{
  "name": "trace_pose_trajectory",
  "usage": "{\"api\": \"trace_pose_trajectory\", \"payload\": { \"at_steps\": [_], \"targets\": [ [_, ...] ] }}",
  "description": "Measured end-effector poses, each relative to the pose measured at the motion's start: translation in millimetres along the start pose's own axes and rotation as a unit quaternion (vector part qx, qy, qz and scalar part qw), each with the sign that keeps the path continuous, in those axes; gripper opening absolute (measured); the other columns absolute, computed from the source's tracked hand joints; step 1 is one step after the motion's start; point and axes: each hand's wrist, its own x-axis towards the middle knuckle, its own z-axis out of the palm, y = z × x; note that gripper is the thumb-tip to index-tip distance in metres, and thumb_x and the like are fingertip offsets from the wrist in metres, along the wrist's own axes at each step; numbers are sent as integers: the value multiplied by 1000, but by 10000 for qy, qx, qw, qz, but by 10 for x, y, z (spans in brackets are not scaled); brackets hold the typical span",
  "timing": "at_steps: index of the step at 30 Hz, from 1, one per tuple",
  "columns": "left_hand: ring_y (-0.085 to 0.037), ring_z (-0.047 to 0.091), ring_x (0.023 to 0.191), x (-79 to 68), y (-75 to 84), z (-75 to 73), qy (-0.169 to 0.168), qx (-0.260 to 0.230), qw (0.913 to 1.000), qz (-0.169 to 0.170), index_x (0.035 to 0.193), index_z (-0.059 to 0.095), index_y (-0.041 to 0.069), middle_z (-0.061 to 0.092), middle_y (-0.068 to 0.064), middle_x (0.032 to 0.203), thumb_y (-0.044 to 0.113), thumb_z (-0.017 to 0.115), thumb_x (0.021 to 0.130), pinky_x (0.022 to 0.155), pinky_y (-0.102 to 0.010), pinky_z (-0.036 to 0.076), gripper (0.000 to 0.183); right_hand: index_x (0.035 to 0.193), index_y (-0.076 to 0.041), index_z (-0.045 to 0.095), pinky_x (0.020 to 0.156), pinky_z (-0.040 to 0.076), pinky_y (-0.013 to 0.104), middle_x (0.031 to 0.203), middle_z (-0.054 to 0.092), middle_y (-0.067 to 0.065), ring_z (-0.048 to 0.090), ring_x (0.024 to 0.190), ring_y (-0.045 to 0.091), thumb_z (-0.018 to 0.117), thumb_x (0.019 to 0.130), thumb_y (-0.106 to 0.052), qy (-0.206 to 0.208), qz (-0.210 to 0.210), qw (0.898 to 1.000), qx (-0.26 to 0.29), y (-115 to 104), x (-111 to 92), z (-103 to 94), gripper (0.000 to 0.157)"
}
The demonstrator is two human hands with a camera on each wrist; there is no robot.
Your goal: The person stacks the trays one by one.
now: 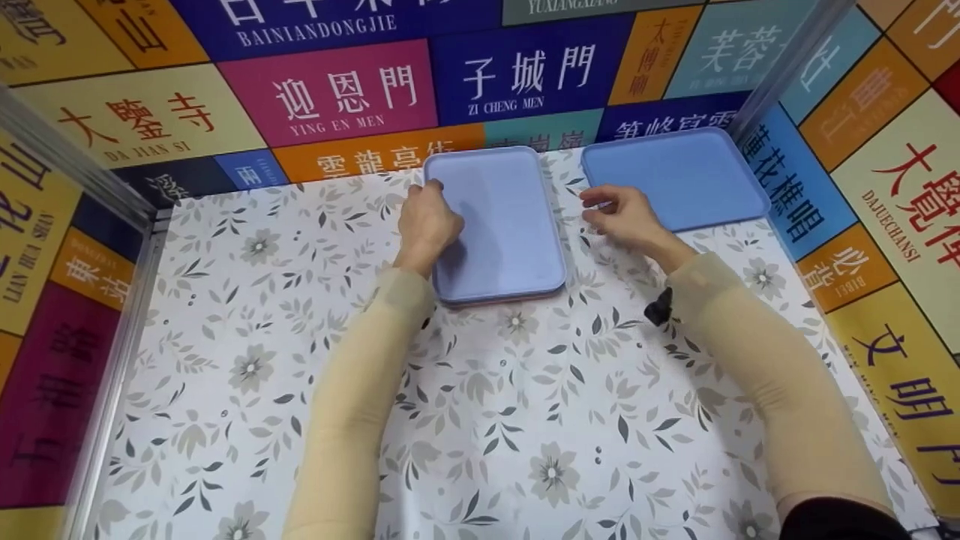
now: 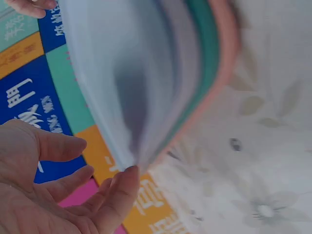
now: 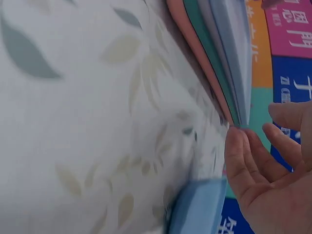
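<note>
A stack of rectangular trays (image 1: pixel 504 225) stands upright-lengthwise on the table, pale blue on top. The wrist views show lilac, green (image 2: pixel 208 46) and salmon-pink (image 3: pixel 197 53) rims beneath. My left hand (image 1: pixel 429 225) is at the stack's left edge, fingers loosely bent; in the left wrist view one fingertip appears to touch the rim. To the right of the stack, my right hand (image 1: pixel 626 214) hovers with loosely bent fingers, apart from the stack in the head view. It holds nothing. Beyond it lies a single blue tray (image 1: pixel 679 176).
The table (image 1: pixel 300 420) has a white cloth with grey leaves and flowers. Panels with coloured blocks and large lettering (image 1: pixel 345 90) rise behind and on both sides. Metal posts (image 1: pixel 795 64) stand at the back corners.
</note>
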Motion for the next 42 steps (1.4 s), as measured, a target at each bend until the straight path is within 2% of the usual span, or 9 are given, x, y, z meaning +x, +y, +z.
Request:
{"api": "trace_pose_trajectory", "payload": {
  "at_steps": [8, 15, 19, 26, 29, 33, 35, 38, 42],
  "targets": [
    [-35, 72, 132, -95, 389, 82, -50, 38, 9979, 647, 146, 71, 10, 75, -16, 142, 13, 74, 94, 117, -48, 59, 52, 148, 2, 69, 74, 56, 8, 150, 68, 32, 66, 89, -11, 74, 105, -18, 336, 222, 9969, -682, 98, -155, -531, 48],
    [-32, 71, 132, -219, 801, 265, -608, -400, 9939, 834, 146, 71, 12, 76, -12, 144, 23, 71, 101, 115, -45, 59, 47, 151, -2, 66, 73, 47, 4, 155, 63, 31, 69, 133, 43, 83, 101, -29, 361, 493, 9869, -1496, 224, -275, -983, 60],
    [-26, 74, 124, -302, 1040, 402, -1009, -1003, 9868, 775, 147, 70, 12, 76, -10, 143, 27, 70, 105, 109, -37, 60, 44, 158, -4, 60, 73, 48, 7, 162, 57, 29, 63, 140, 42, 84, 101, -38, 443, 873, 9850, -1422, 327, -333, -1194, 71],
    [-20, 79, 102, -338, 1385, 763, -1661, -2623, 9505, 146, 140, 74, 10, 75, -10, 138, 18, 74, 103, 72, -26, 69, 38, 159, -6, 58, 78, 64, 15, 141, 61, 3, 72, 84, -5, 86, 100, -31, 920, 1590, 9815, -541, 563, -386, -1611, 70],
    [-15, 76, 91, -104, 1467, 1197, -1675, -2892, 9424, -146, 131, 79, 16, 78, -3, 125, 18, 79, 97, 63, -25, 67, 33, 154, -11, 61, 76, 64, 14, 126, 58, -10, 71, 77, -7, 88, 99, -32, 1151, 1826, 9759, -318, 641, -388, -1797, 65],
    [-12, 75, 82, 149, 1571, 1717, -1696, -3055, 9357, -495, 130, 79, 25, 78, 4, 120, 19, 83, 94, 63, -23, 66, 36, 154, -18, 62, 100, 64, 23, 135, 60, -7, 72, 102, 3, 86, 98, -45, 1266, 2193, 9654, -628, 756, -379, -1983, 67],
    [-13, 77, 88, 113, 1631, 1774, -1774, -3319, 9239, -689, 137, 77, 25, 78, 3, 126, 17, 84, 95, 70, -25, 68, 42, 162, -18, 58, 122, 56, 39, 156, 58, 7, 66, 131, 20, 82, 100, -51, 1245, 2406, 9593, -797, 818, -371, -2042, 75],
    [-15, 78, 99, 37, 1674, 1812, -1766, -3664, 9084, -967, 145, 73, 22, 76, -1, 136, 17, 85, 95, 78, -26, 68, 51, 172, -15, 46, 139, 33, 61, 182, 34, 20, 38, 164, 43, 75, 101, -60, 1138, 2735, 9519, -782, 890, -339, -2069, 89],
    [-17, 75, 116, -169, 1728, 1719, -1721, -4077, 8888, -1188, 153, 66, 13, 71, -7, 148, 15, 80, 98, 85, -27, 68, 57, 176, -13, 37, 142, 23, 65, 188, 18, 20, 20, 173, 48, 71, 100, -68, 1037, 3090, 9436, -583, 982, -325, -2101, 100]
  ]
}}
